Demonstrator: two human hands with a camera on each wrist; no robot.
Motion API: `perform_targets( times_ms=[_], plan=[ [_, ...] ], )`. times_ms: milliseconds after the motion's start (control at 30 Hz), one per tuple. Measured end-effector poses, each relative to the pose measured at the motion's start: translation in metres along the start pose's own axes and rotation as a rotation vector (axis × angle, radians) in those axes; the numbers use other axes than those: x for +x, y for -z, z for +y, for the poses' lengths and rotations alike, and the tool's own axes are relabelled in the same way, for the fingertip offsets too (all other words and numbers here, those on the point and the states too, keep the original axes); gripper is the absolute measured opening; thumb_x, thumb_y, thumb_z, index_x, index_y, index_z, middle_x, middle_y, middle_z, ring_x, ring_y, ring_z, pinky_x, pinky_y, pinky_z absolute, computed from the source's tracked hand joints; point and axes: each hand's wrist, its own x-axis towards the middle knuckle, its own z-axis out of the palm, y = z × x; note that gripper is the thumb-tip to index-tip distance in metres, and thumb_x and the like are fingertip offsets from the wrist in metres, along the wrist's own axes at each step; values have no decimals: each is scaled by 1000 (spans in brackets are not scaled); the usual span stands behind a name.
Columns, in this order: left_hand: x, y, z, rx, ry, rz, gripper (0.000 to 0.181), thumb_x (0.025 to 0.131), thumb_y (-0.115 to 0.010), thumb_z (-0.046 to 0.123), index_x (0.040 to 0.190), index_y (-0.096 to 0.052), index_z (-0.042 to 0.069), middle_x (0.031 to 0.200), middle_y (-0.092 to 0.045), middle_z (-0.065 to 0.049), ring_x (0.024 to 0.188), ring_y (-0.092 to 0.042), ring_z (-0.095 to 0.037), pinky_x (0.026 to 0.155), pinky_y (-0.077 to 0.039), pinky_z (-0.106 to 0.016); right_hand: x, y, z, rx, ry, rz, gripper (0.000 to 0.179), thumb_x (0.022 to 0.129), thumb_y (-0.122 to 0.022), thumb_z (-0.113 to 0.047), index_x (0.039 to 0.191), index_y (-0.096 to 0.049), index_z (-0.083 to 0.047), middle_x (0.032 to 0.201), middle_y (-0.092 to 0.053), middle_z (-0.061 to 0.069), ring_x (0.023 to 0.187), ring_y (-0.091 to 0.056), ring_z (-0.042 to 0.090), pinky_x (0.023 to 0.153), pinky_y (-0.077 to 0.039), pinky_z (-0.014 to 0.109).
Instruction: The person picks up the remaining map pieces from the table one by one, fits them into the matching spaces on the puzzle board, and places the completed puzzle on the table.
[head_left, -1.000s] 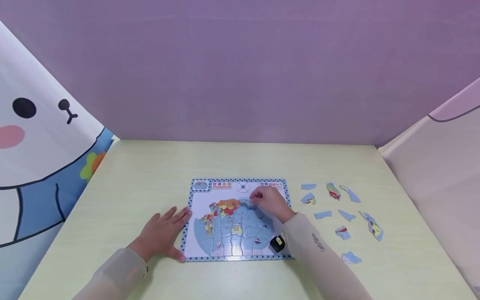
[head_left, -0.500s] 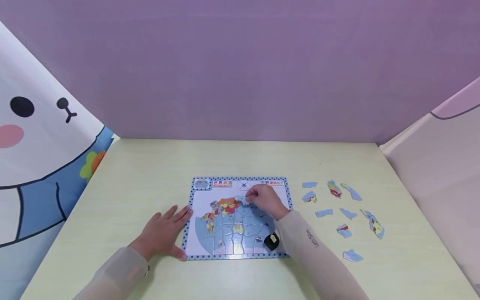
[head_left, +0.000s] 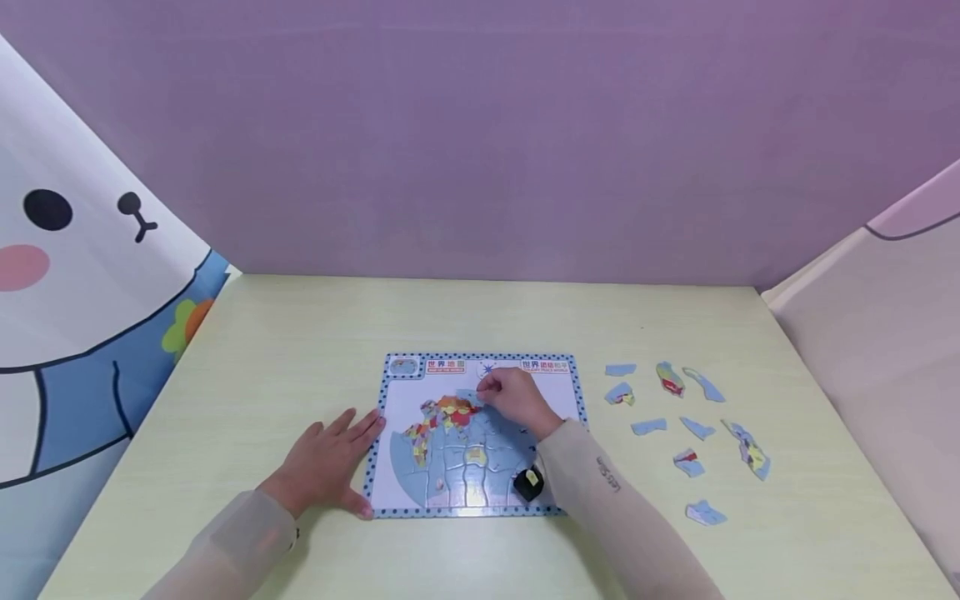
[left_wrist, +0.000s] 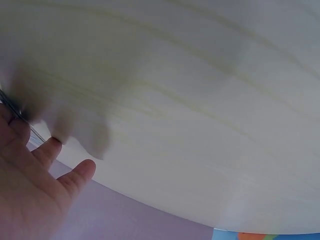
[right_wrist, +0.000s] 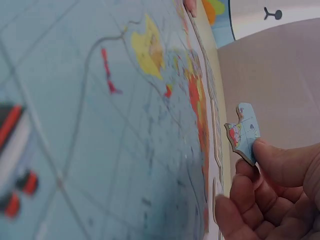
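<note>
A world map jigsaw board (head_left: pixel 405 404) with a dotted border lies flat on the table, largely filled with joined blue and coloured pieces. My left hand (head_left: pixel 322 462) rests at its left edge with fingers spread and fingertips on the border; in the left wrist view the hand (left_wrist: pixel 35 185) shows in part. Over the map's upper part, my right hand (head_left: pixel 517 400) pinches a puzzle piece between thumb and fingers. In the right wrist view that puzzle piece (right_wrist: pixel 242 132) is light blue with a coloured patch, held tilted and clear of the board.
Several loose puzzle pieces lie to the right of the board, among them a long blue and yellow piece (head_left: pixel 745 450) and a red and green piece (head_left: pixel 670 379). A black wrist camera (head_left: pixel 528 482) overlaps the board's lower right. A purple wall (head_left: pixel 480 167) stands behind the table (head_left: pixel 300 317).
My right hand has moved left across the top of the map with the puzzle piece in its fingers. The left hand has stayed at the board's left edge.
</note>
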Motion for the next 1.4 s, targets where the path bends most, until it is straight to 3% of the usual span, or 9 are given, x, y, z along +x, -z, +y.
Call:
perform_targets(
  times_ms=[267, 600, 1033, 1200, 1400],
  plan=[
    [0, -1, 1, -4, 3, -10, 116, 57, -77, 68, 147, -36, 6, 154, -32, -11, 138, -26, -44, 99, -31, -67, 3, -7, -7, 8, 5, -32, 5, 90, -66, -7, 89, -70, -4, 81, -63, 2, 75, -57, 15, 70, -50, 29],
    [-1, -1, -1, -9, -17, 14, 117, 58, -77, 68, 147, -36, 5, 154, -31, -11, 138, -26, -43, 99, -31, -68, 8, -15, -14, 24, 52, -17, 5, 90, -66, -5, 88, -69, -3, 77, -62, 3, 69, -53, 15, 62, -47, 24],
    [-1, 0, 1, -11, -9, 3, 116, 58, -78, 67, 147, -37, 5, 154, -32, -11, 138, -26, -44, 99, -32, -67, 14, -24, -23, 43, 33, -54, 5, 91, -65, -5, 89, -69, -4, 82, -62, 4, 74, -54, 18, 67, -49, 27],
    [2, 0, 2, -27, 4, -24, 116, 58, -78, 66, 147, -36, 7, 154, -31, -9, 139, -24, -42, 101, -29, -67, 15, -27, -26, 38, 25, -60, 5, 90, -65, -6, 88, -70, -4, 80, -62, 3, 70, -54, 17, 62, -48, 25],
    [1, 1, 1, 2, 18, -31, 116, 58, -78, 68, 148, -35, 8, 155, -29, -8, 140, -23, -42, 101, -30, -65, 19, -31, -30, -11, 62, -72, 5, 91, -66, -8, 88, -70, -6, 81, -62, 2, 73, -54, 17, 65, -47, 25]
  ],
)
